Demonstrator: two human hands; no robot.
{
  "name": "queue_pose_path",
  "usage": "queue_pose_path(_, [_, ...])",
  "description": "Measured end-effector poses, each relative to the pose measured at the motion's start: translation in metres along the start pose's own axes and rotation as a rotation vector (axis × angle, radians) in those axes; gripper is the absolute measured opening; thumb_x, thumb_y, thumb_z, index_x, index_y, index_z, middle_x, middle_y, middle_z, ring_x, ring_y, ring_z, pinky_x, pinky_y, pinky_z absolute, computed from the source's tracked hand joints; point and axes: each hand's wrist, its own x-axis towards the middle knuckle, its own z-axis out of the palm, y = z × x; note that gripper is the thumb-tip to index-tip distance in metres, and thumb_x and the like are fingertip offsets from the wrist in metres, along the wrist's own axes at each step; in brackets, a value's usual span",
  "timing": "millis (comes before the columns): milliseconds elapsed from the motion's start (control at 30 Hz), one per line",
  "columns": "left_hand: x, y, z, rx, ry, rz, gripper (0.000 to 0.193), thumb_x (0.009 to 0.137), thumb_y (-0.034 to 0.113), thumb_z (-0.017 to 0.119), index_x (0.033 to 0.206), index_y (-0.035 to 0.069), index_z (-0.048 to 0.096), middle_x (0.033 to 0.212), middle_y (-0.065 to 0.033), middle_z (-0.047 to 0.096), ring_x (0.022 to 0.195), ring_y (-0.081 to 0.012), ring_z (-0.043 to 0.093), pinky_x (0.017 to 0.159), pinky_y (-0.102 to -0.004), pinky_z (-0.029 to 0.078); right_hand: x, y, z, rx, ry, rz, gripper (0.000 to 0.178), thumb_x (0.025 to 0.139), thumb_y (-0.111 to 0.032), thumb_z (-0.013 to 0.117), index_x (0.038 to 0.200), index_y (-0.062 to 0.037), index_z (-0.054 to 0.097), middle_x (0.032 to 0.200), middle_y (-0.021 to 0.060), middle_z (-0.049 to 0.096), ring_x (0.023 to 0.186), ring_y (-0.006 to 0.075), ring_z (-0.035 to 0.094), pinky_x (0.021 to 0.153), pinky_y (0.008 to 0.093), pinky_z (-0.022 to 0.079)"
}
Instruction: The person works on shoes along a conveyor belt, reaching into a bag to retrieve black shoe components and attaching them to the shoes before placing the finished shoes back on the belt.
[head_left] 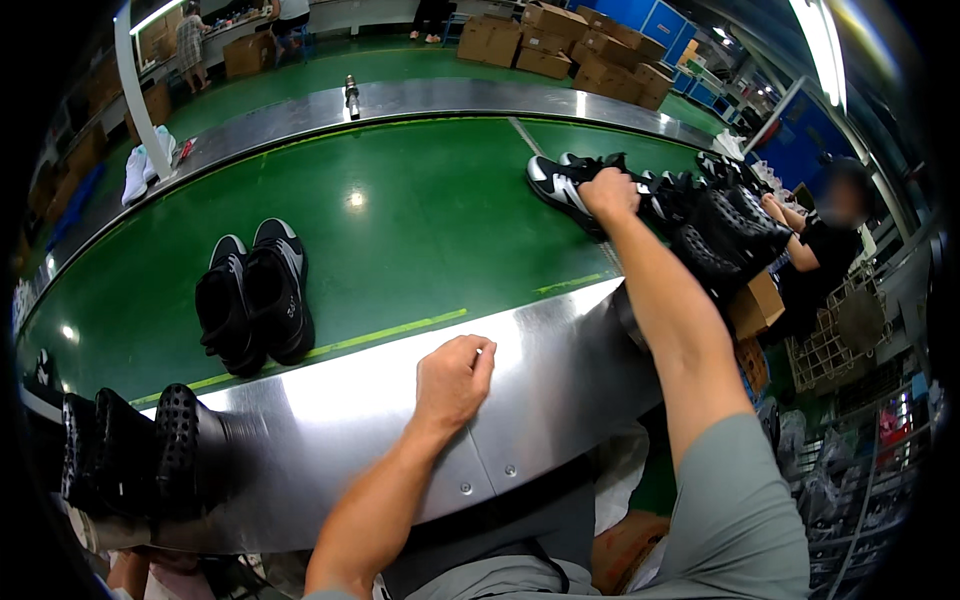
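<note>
My right hand (610, 195) reaches far out to the right, its fingers closed on a black sneaker with white and grey panels (560, 185). That shoe is one of a pair standing on the green conveyor belt (400, 230). Closer to me, my left hand (455, 378) is curled into a fist above the metal ledge (380, 400). A small pale spot shows at its fingertips, too small to make out. Left of it, another pair of black and grey sneakers (262, 295) stands on the belt, toes pointing away.
Black shoes with studded soles (178, 440) lie at the ledge's left end. More black shoes (730, 235) crowd the right side, near a co-worker in black (825, 245). White shoes (145, 165) sit by a post at far left. Cardboard boxes (570, 45) are stacked beyond the belt.
</note>
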Motion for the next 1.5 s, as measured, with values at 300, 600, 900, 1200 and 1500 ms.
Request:
queue_pose_path(300, [-0.001, 0.006, 0.004, 0.023, -0.013, 0.048, 0.007, 0.087, 0.009, 0.071, 0.086, 0.003, 0.073, 0.081, -0.0118, 0.073, 0.07, -0.027, 0.07, 0.064, -0.0363, 0.056, 0.15, 0.081, 0.06, -0.242, -0.282, -0.042, 0.05, 0.091, -0.032, 0.062, 0.133, -0.0047, 0.065, 0.143, 0.0184, 0.059, 0.13, 0.0344, 0.06, 0.105, 0.0438, 0.049])
queue_pose_path(600, [0.005, 0.005, -0.002, 0.04, 0.142, 0.073, 0.03, 0.084, 0.013, 0.074, 0.111, 0.003, 0.068, 0.098, -0.0139, 0.067, 0.084, -0.0292, 0.064, 0.07, -0.0375, 0.054, 0.044, -0.035, 0.034, 0.013, -0.415, -0.399, 0.055, 0.073, -0.034, 0.085, 0.102, 0.0107, 0.071, 0.097, 0.027, 0.073, 0.089, 0.0394, 0.072, 0.077, 0.0429, 0.058])
queue_pose_path(900, [-0.007, 0.045, -0.027, 0.254, 0.153, 0.595, 0.062, 0.084, 0.043, 0.076, 0.135, 0.01, 0.061, 0.139, -0.0114, 0.055, 0.131, -0.0324, 0.049, 0.102, -0.0472, 0.038, -0.188, -0.034, -0.069, 0.088, -0.344, -0.649, 0.037, 0.07, -0.026, 0.083, 0.085, 0.0067, 0.073, 0.094, 0.0285, 0.072, 0.096, 0.0409, 0.071, 0.084, 0.0464, 0.059])
queue_pose_path(1200, [-0.05, 0.067, -0.06, 0.244, 0.225, 0.421, 0.006, 0.089, 0.009, 0.07, 0.088, 0.004, 0.067, 0.077, -0.0104, 0.063, 0.07, -0.0303, 0.059, 0.069, -0.0406, 0.045, -0.284, 0.061, -0.122, 0.721, -0.152, -0.878, 0.034, 0.089, -0.024, 0.073, 0.107, 0.0043, 0.069, 0.095, 0.0213, 0.073, 0.089, 0.0345, 0.072, 0.078, 0.0427, 0.057])
queue_pose_path(1500, [0.04, 0.12, -0.057, 0.697, -0.102, 0.208, 0.037, 0.083, 0.025, 0.079, 0.1, -0.005, 0.068, 0.102, -0.0269, 0.067, 0.094, -0.0411, 0.066, 0.083, -0.0484, 0.054, -0.109, 0.204, -0.158, -0.247, 0.224, -0.285, 0.074, 0.093, -0.07, 0.052, 0.115, -0.0008, 0.066, 0.106, 0.0237, 0.071, 0.103, 0.0417, 0.07, 0.087, 0.0519, 0.055])
